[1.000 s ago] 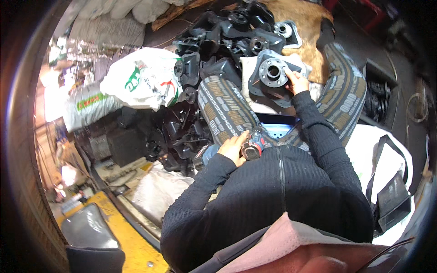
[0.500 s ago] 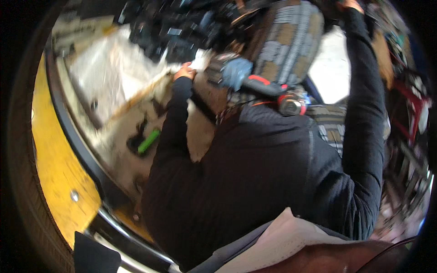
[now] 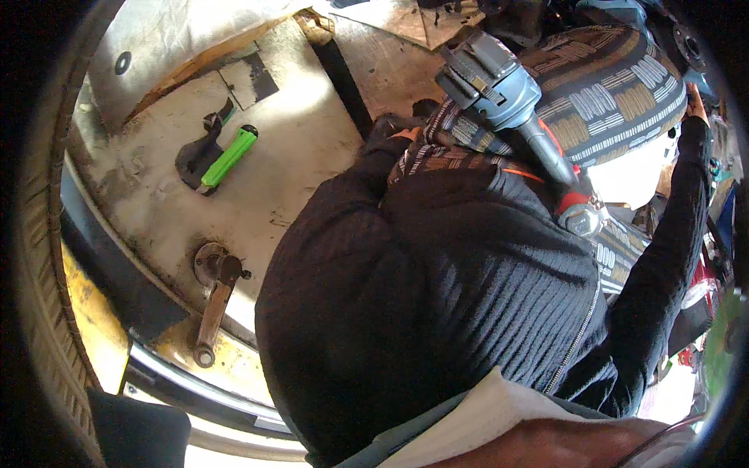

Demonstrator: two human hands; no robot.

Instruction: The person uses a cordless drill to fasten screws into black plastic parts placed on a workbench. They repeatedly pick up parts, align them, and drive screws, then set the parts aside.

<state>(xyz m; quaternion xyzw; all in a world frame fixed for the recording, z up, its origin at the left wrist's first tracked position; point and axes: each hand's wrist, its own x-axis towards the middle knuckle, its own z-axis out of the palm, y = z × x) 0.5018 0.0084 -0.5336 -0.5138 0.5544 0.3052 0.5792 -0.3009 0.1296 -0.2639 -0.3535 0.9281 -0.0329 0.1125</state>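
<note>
My left hand (image 3: pixel 406 134) is low beside the patterned fabric (image 3: pixel 593 101), close to a dark object. Most of it is hidden by my sleeve and body, so its grip does not show. At the far right, my right hand (image 3: pixel 697 103) reaches past the end of the patterned fabric, near blue-grey and dark parts. Its fingers are small and partly hidden; whether they hold anything is unclear. Between my arms, a blue-and-black power tool (image 3: pixel 507 93) with red trim lies across the patterned fabric, touched by neither visible hand.
To the left, a worn beige door panel (image 3: pixel 289 140) carries a green utility knife (image 3: pixel 230 158) lying by a black handle recess. A brown window crank (image 3: pixel 216 304) sticks out lower down. Yellow painted metal (image 3: pixel 94 312) borders the panel. Mixed clutter fills the right edge.
The view has shifted, bringing the door panel closer. My left hand has left the white material it was touching and come back by the patterned fabric. My right arm now stretches farther right.
</note>
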